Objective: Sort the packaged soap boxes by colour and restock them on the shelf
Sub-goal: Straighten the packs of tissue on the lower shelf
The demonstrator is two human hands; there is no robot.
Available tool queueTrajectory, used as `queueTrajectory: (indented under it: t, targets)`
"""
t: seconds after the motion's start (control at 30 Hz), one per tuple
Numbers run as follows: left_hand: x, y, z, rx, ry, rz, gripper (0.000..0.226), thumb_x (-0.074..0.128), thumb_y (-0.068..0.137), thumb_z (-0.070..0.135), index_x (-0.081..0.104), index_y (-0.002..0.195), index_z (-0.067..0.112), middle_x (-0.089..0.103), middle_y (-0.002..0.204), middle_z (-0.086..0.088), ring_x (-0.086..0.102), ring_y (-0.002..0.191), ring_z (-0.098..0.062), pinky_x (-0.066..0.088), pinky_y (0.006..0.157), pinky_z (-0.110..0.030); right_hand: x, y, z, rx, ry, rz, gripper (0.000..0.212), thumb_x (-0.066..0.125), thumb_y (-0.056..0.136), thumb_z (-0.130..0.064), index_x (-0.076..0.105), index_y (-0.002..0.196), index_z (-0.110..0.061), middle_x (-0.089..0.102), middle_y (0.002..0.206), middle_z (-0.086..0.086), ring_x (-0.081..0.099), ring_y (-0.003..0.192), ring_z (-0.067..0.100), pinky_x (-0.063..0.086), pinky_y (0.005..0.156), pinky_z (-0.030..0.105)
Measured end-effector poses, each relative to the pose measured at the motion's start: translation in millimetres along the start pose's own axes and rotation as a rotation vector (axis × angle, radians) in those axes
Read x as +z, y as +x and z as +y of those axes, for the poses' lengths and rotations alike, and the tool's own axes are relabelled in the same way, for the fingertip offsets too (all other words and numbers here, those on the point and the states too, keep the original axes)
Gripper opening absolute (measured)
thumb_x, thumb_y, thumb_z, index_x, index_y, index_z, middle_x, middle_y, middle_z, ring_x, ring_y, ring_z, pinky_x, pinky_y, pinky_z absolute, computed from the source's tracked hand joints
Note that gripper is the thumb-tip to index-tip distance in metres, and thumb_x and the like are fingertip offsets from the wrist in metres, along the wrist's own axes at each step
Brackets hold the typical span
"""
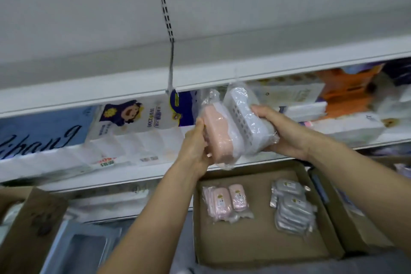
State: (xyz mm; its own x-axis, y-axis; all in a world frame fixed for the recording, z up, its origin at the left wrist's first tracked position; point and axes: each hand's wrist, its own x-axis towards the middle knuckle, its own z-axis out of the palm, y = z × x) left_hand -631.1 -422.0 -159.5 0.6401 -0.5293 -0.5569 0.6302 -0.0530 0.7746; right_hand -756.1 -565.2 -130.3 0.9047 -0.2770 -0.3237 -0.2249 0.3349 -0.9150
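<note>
My left hand grips a pink soap box wrapped in clear plastic. My right hand grips a grey-blue soap box, also wrapped. Both boxes are raised side by side, touching, in front of the shelf edge. Below them an open cardboard box holds a small group of pink soap boxes on its left and a pile of grey soap boxes on its right.
The upper shelf above the hands is bare white. The shelf level behind the hands holds tissue packs and an orange pack. Another cardboard box stands at the lower left, and one more at the right.
</note>
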Motion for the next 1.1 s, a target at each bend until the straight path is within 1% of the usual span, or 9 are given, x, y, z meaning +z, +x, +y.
queueTrajectory:
  t: [0.13,0.27,0.37,0.47,0.53,0.67,0.87,0.97,1.1]
  targets:
    - [5.9,11.3,-55.8,-0.139,0.015,-0.165,0.075,0.058,0.074,0.072,0.060,0.128,0.021,0.067,0.124,-0.010,0.064,0.114,-0.031,0.048,0.100,-0.055,-25.9,3.0,52.5,0.141,0.017,0.018,0.053,0.060,0.075,-0.050,0.061,0.120,-0.022,0.072,0.107,0.004,0.069,0.094,0.019,0.053,0.078,0.038]
    - [-11.4,46.9,-121.1,-0.234,0.148,-0.259,0.056,0.067,0.084,0.046,0.058,0.131,0.016,0.069,0.121,-0.013,0.066,0.111,-0.029,0.051,0.096,-0.046,-54.2,12.0,118.7,0.255,-0.022,0.058,0.048,0.064,0.073,-0.049,0.065,0.114,-0.022,0.073,0.109,0.004,0.069,0.101,0.020,0.054,0.087,0.038]
    - [-32.7,89.1,-183.0,-0.299,0.386,-0.164,0.083,0.076,0.068,0.066,0.053,0.136,0.024,0.067,0.126,-0.010,0.065,0.113,-0.031,0.047,0.102,-0.051,-83.9,22.3,188.2,0.390,-0.091,0.136,0.062,0.079,0.064,-0.053,0.060,0.116,-0.023,0.071,0.110,0.005,0.067,0.103,0.023,0.053,0.094,0.048]
    - [-58.7,128.2,-251.6,-0.384,0.668,-0.109,0.098,0.058,0.065,0.088,0.038,0.145,0.035,0.048,0.146,0.001,0.052,0.128,-0.028,0.038,0.110,-0.050,-116.5,26.3,257.4,0.503,-0.207,0.218,0.042,0.073,0.079,-0.036,0.052,0.114,-0.026,0.067,0.105,0.002,0.066,0.093,0.018,0.055,0.069,0.031]
    - [-69.0,142.4,-282.2,-0.394,0.779,-0.092,0.085,0.055,0.083,0.071,0.029,0.150,0.027,0.048,0.141,0.001,0.052,0.123,-0.024,0.041,0.105,-0.040,-139.8,26.7,302.2,0.540,-0.313,0.240,0.059,0.075,0.076,-0.032,0.045,0.126,-0.025,0.063,0.104,-0.003,0.063,0.090,0.013,0.047,0.060,0.023]
    - [-98.3,173.9,-350.6,-0.331,1.083,-0.158,0.062,0.071,0.084,0.040,0.038,0.131,0.018,0.053,0.106,0.006,0.056,0.096,-0.014,0.049,0.083,-0.030,-177.5,26.5,390.2,0.609,-0.789,0.195,0.084,0.079,0.066,-0.035,0.034,0.136,-0.024,0.053,0.120,-0.007,0.052,0.110,0.015,0.044,0.082,0.026]
    - [-142.0,206.0,-442.6,0.042,1.789,-0.380,0.094,0.069,0.074,0.061,0.021,0.148,0.028,0.040,0.140,0.004,0.044,0.124,-0.022,0.037,0.106,-0.041,-214.2,33.4,504.0,0.581,-1.641,-0.097,0.110,0.071,0.064,-0.059,0.013,0.149,-0.021,0.036,0.146,0.003,0.034,0.134,0.027,0.033,0.108,0.047]
    - [-159.8,218.0,-477.3,0.173,2.023,-0.408,0.090,0.065,0.083,0.050,0.014,0.152,0.022,0.030,0.150,0.001,0.033,0.134,-0.023,0.024,0.114,-0.039,-222.4,40.0,533.2,0.533,-1.810,-0.100,0.097,0.071,0.072,-0.046,0.018,0.147,-0.017,0.037,0.145,0.003,0.034,0.134,0.026,0.035,0.106,0.046]
    - [-172.7,220.4,-499.7,0.049,2.149,-0.388,0.102,0.064,0.086,0.050,-0.003,0.155,0.019,0.009,0.160,-0.004,0.008,0.148,-0.025,0.007,0.121,-0.048,-225.3,39.1,550.5,0.508,-1.870,-0.082,0.086,0.062,0.082,-0.034,0.014,0.150,-0.014,0.029,0.149,0.006,0.031,0.134,0.026,0.033,0.104,0.045]
